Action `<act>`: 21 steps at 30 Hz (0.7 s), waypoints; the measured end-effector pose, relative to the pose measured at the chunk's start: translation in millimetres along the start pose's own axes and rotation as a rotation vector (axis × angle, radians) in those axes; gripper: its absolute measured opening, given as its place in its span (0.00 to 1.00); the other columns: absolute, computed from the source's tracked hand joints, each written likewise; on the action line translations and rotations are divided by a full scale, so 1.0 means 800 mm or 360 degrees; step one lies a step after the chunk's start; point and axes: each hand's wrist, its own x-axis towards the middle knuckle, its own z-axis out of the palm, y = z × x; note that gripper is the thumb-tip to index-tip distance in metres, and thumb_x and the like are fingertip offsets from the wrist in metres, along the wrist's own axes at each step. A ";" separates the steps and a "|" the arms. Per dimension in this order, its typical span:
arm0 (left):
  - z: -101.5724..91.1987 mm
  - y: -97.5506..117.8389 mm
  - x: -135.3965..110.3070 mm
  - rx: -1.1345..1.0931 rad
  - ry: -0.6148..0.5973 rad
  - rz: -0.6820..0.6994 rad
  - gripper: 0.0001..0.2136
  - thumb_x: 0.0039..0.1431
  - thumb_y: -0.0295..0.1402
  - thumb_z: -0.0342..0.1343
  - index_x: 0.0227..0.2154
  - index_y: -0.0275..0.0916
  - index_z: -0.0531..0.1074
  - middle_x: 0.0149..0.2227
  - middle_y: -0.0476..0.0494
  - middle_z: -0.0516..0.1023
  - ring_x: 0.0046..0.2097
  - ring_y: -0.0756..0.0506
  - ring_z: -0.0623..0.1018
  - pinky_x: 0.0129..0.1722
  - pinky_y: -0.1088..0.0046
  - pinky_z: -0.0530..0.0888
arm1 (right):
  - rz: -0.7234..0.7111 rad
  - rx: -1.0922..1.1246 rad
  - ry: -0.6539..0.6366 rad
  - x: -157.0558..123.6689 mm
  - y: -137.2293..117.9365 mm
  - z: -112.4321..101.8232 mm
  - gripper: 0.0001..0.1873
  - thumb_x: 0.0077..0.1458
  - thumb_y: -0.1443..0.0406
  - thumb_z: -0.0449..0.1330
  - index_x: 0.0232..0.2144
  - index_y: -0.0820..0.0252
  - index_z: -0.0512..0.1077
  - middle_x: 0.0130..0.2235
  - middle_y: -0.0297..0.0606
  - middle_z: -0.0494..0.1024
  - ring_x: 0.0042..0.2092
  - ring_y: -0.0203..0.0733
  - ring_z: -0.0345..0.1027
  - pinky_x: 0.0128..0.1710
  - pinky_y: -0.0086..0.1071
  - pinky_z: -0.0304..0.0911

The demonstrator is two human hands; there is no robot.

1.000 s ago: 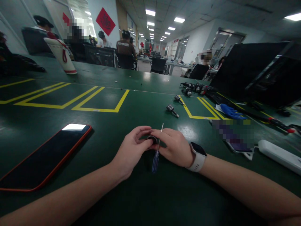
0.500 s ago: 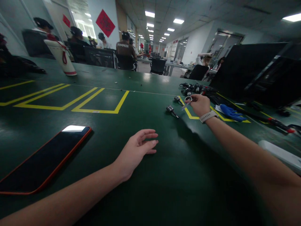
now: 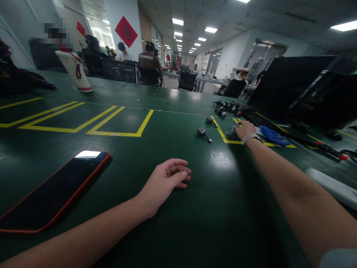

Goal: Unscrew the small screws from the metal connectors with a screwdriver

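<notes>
My left hand (image 3: 167,180) rests on the green table (image 3: 156,123), fingers loosely apart and holding nothing. My right hand (image 3: 245,128), with a white watch on the wrist, is stretched far out to the right by a yellow line. It is closed round a small screwdriver (image 3: 232,130) whose pale blue handle pokes out to the left, low over the table. The fingers are mostly hidden behind the back of the hand. Two small metal parts (image 3: 204,133) (image 3: 211,120) lie just left of that hand.
A phone in a red case (image 3: 55,190) lies at the near left. A blue glove (image 3: 272,135), a heap of black parts (image 3: 229,107), dark monitors (image 3: 292,85) and a white power strip (image 3: 331,186) fill the right side. A white cup (image 3: 75,70) stands far left. People sit at desks beyond.
My right hand left the left hand, carried the screwdriver and a small ring out to the far right and has lowered toward the table. The left hand stayed put, now empty.
</notes>
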 end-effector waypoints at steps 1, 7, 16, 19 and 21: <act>0.000 0.000 0.000 0.0001 -0.0001 0.0005 0.13 0.55 0.31 0.55 0.44 0.37 0.68 0.41 0.41 0.76 0.43 0.44 0.77 0.41 0.64 0.74 | -0.0014 0.0054 0.0021 -0.003 -0.009 -0.003 0.16 0.57 0.60 0.54 0.40 0.68 0.70 0.42 0.55 0.75 0.44 0.50 0.69 0.40 0.38 0.60; -0.002 -0.003 0.000 -0.0029 0.0003 0.0018 0.12 0.55 0.31 0.56 0.42 0.38 0.70 0.40 0.41 0.77 0.42 0.43 0.77 0.40 0.63 0.74 | -0.0367 0.0457 -0.0078 -0.035 -0.087 0.012 0.18 0.52 0.52 0.56 0.31 0.63 0.69 0.33 0.44 0.76 0.34 0.41 0.67 0.30 0.31 0.55; -0.011 0.001 0.009 0.0011 0.0332 0.0080 0.16 0.54 0.30 0.56 0.46 0.37 0.67 0.48 0.36 0.73 0.47 0.42 0.75 0.43 0.63 0.74 | -0.0494 0.1048 -0.0386 -0.105 -0.148 0.021 0.16 0.42 0.59 0.64 0.21 0.58 0.60 0.23 0.32 0.69 0.25 0.36 0.64 0.24 0.29 0.55; -0.017 -0.001 0.015 -0.0001 0.0514 0.0190 0.24 0.50 0.32 0.61 0.51 0.40 0.63 0.57 0.38 0.64 0.55 0.41 0.69 0.51 0.62 0.69 | -0.0499 0.1336 -0.0585 -0.157 -0.163 0.005 0.18 0.47 0.53 0.60 0.24 0.57 0.56 0.25 0.32 0.72 0.22 0.34 0.65 0.20 0.28 0.56; -0.017 -0.002 0.015 -0.0027 0.0477 0.0200 0.26 0.49 0.35 0.62 0.52 0.42 0.63 0.59 0.39 0.63 0.57 0.41 0.66 0.55 0.62 0.66 | -0.0454 0.1882 -0.0828 -0.196 -0.173 -0.007 0.21 0.47 0.51 0.60 0.24 0.56 0.53 0.27 0.33 0.73 0.22 0.33 0.64 0.19 0.26 0.55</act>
